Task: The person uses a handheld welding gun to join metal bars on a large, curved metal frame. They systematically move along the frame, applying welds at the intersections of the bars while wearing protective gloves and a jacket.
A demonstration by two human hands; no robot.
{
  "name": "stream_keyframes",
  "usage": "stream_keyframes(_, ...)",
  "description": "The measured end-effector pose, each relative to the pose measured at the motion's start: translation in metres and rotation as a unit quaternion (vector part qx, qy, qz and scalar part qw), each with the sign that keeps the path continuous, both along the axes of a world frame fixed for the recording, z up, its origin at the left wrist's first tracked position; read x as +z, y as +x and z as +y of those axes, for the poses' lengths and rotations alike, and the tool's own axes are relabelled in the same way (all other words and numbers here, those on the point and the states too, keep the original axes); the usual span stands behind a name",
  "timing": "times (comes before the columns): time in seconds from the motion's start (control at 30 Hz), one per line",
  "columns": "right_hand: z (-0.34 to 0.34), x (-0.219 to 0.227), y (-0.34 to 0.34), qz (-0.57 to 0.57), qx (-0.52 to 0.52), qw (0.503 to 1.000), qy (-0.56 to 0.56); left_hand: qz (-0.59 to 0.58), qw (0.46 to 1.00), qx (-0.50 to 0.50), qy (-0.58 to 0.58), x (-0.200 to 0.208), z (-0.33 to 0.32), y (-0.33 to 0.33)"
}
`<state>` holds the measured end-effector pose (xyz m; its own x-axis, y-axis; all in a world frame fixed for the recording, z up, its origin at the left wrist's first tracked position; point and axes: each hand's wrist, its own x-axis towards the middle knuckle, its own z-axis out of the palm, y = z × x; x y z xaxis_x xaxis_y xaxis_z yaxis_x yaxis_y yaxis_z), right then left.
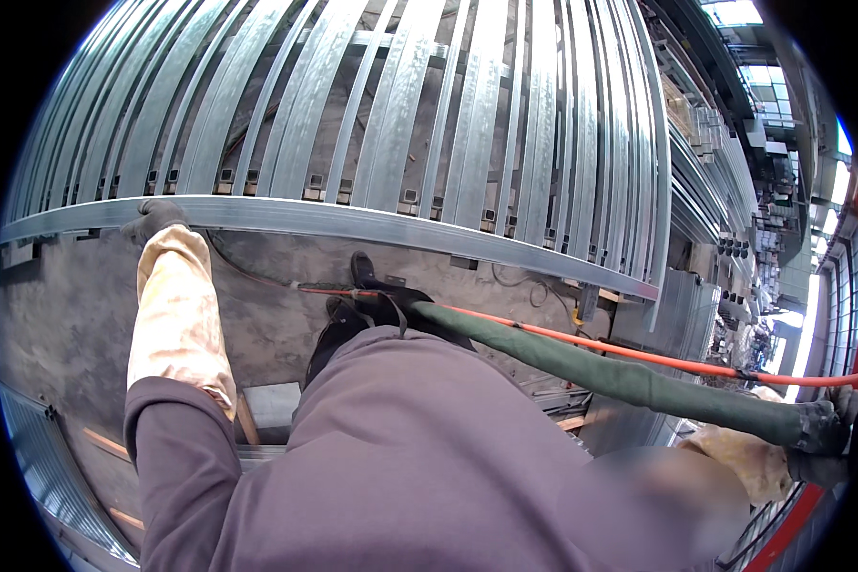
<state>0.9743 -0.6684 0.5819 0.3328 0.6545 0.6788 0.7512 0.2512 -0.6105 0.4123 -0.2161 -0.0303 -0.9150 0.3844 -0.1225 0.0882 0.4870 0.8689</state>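
A: Left hand (154, 219), dark-gloved, rests on the long galvanised steel rail (353, 221) laid across the rack of steel bars (400, 105); I cannot tell whether its fingers close round the rail. Right hand (825, 434) is clenched on the green-sleeved hose (591, 367), which runs beside an orange cable (658, 360) toward the welding torch (367, 281) near the rail's middle.

B: Technique?

A: I would judge it best to steady the rail with the left hand and keep the hose slack.

B: Count?

A: One rail, one hose, one cable; the rack's bars are too many to number.
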Motion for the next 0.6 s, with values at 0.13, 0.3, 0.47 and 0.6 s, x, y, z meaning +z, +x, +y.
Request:
stream_keyframes(0.13, -0.013, -0.012, 0.016, 0.117, 0.026, 0.990, -0.070, 0.008, 1.000, 0.008, -0.016, 0.011, -0.004, -0.009)
stream_keyframes(0.3, -0.073, 0.020, 0.065, 0.134, -0.159, 0.978, -0.010, 0.034, 0.997, -0.013, -0.063, -0.016, 0.001, -0.012)
stream_keyframes(0.47, -0.075, 0.020, 0.096, 0.108, -0.161, 0.980, 0.055, 0.077, 0.989, -0.052, -0.117, -0.055, 0.021, -0.063)
stream_keyframes(0.6, -0.059, 0.020, 0.123, 0.077, -0.145, 0.983, 0.086, 0.092, 0.985, -0.043, -0.143, -0.085, 0.012, -0.073)
